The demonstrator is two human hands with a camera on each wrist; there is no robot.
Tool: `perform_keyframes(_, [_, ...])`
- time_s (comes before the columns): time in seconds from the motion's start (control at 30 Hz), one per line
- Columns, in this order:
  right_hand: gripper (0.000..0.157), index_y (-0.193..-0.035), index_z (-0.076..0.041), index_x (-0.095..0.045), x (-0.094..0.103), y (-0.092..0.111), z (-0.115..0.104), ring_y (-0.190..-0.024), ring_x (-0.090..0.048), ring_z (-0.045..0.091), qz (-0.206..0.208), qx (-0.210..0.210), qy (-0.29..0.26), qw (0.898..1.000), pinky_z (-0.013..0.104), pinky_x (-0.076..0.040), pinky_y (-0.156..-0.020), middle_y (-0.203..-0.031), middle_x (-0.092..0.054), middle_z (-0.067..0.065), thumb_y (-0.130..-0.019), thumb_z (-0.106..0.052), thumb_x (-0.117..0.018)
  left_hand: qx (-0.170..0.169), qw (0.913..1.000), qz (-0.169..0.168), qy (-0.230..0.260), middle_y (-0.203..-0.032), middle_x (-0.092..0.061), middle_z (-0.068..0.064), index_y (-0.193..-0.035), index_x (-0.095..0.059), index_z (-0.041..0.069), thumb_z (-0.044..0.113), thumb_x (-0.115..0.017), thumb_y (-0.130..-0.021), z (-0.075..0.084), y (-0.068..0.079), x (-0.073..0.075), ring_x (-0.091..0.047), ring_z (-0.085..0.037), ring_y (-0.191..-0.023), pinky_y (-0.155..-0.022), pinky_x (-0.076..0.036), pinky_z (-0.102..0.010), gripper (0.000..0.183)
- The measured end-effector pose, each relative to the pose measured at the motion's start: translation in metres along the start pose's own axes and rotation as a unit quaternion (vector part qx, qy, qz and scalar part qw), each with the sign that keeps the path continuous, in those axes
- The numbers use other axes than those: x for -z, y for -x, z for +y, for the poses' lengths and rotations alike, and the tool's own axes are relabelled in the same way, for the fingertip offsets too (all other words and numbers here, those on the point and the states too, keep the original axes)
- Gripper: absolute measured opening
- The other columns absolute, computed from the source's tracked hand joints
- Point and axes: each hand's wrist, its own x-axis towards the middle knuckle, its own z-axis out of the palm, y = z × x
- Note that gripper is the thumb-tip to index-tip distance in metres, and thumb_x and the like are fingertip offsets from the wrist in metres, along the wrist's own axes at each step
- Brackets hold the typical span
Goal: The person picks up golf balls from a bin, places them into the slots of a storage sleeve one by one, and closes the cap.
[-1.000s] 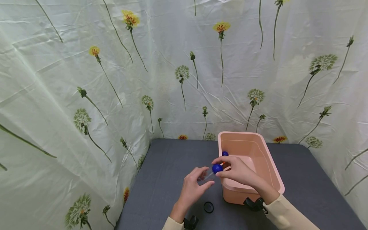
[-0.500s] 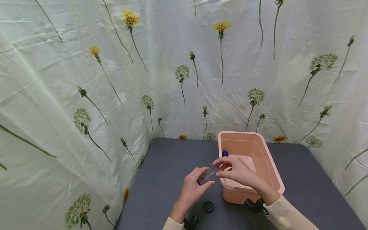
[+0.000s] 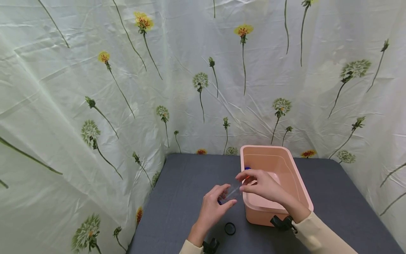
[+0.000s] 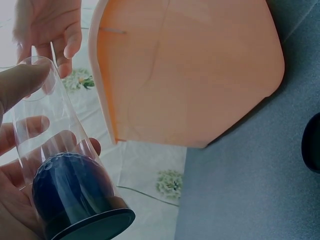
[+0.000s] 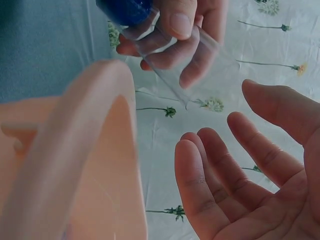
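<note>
My left hand (image 3: 213, 204) grips a clear plastic tube (image 4: 55, 117), thumb on one side and fingers round the other. Inside, at the tube's dark-capped end, sits a dimpled blue golf ball (image 4: 72, 180). The tube's other end points toward my right hand (image 3: 261, 187), in front of the pink bin's near left corner. In the right wrist view, the right hand's fingers (image 5: 220, 165) are spread and slightly bent, holding nothing, just off the tube's mouth.
The pink bin (image 3: 263, 217) stands right of the tube. Another blue ball (image 3: 247, 168) and something orange (image 3: 248, 176) show inside by its left wall, partly behind the right hand. A black ring-shaped lid (image 3: 229, 228) lies on the grey table (image 3: 196, 173) near me.
The blue golf ball has left my right fingertips and slid down the tube to the end in my left hand. My right hand has drawn back slightly to the right.
</note>
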Motion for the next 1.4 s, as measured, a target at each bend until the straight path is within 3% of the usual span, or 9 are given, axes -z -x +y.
perform_keyframes(0.3, [0.030, -0.120, -0.021, -0.070, 0.015, -0.009, 0.002, -0.097, -0.067, 0.023, 0.015, 0.008, 0.017, 1.000, 0.032, -0.058, -0.076, -0.113, -0.068, -0.001, -0.091, -0.022, -0.077, -0.011, 0.9999, 0.009, -0.004, -0.100, -0.064, 0.003, -0.128, -0.065, 0.024, 0.038, -0.080, -0.086, -0.003, 0.001, 0.000, -0.064, -0.013, -0.082, -0.072, -0.058, -0.036, 0.048])
perform_keyframes(0.43, [0.029, -0.120, -0.016, -0.069, 0.022, -0.015, 0.007, -0.098, -0.067, 0.026, 0.019, 0.012, 0.015, 1.000, 0.033, -0.057, -0.075, -0.114, -0.069, 0.008, -0.092, -0.018, -0.076, -0.012, 0.9999, 0.009, -0.005, -0.100, -0.065, 0.000, -0.129, -0.065, 0.023, 0.038, -0.080, -0.086, -0.003, 0.000, 0.000, -0.064, -0.015, -0.082, -0.072, -0.058, -0.035, 0.048])
perform_keyframes(0.57, [0.030, -0.120, -0.011, -0.070, 0.029, -0.022, 0.014, -0.097, -0.067, 0.026, 0.030, 0.011, 0.035, 0.999, 0.031, -0.057, -0.077, -0.115, -0.069, 0.015, -0.091, -0.016, -0.076, -0.001, 1.0000, 0.004, -0.004, -0.100, -0.065, 0.002, -0.129, -0.065, 0.024, 0.040, -0.080, -0.086, -0.003, -0.001, 0.000, -0.065, -0.017, -0.082, -0.073, -0.058, -0.034, 0.048])
perform_keyframes(0.9, [0.036, -0.126, -0.004, -0.066, 0.045, -0.042, 0.022, -0.101, -0.065, 0.029, 0.043, -0.012, 0.066, 0.997, 0.038, -0.057, -0.079, -0.117, -0.067, 0.016, -0.092, -0.015, -0.075, 0.014, 0.9999, -0.003, -0.005, -0.102, -0.067, -0.002, -0.129, -0.065, 0.025, 0.039, -0.081, -0.085, -0.003, -0.001, -0.001, -0.065, -0.011, -0.084, -0.076, -0.058, -0.031, 0.049])
perform_keyframes(1.07, [0.037, -0.127, -0.004, -0.067, 0.052, -0.049, 0.034, -0.102, -0.065, 0.030, 0.044, -0.036, 0.073, 0.996, 0.037, -0.058, -0.078, -0.117, -0.067, 0.015, -0.092, -0.016, -0.075, 0.016, 0.9999, 0.000, 0.002, -0.101, -0.067, -0.001, -0.129, -0.065, 0.026, 0.034, -0.083, -0.084, -0.004, 0.000, -0.002, -0.065, -0.013, -0.084, -0.076, -0.058, -0.033, 0.049])
perform_keyframes(1.4, [0.037, -0.123, -0.003, -0.069, 0.060, -0.065, 0.067, -0.101, -0.064, 0.033, 0.061, -0.057, 0.100, 0.991, 0.048, -0.054, -0.087, -0.115, -0.068, 0.018, -0.090, -0.015, -0.078, 0.010, 0.9999, 0.008, 0.005, -0.101, -0.064, 0.011, -0.129, -0.065, 0.026, 0.033, -0.083, -0.084, -0.007, 0.001, -0.003, -0.064, -0.007, -0.084, -0.075, -0.059, -0.035, 0.049])
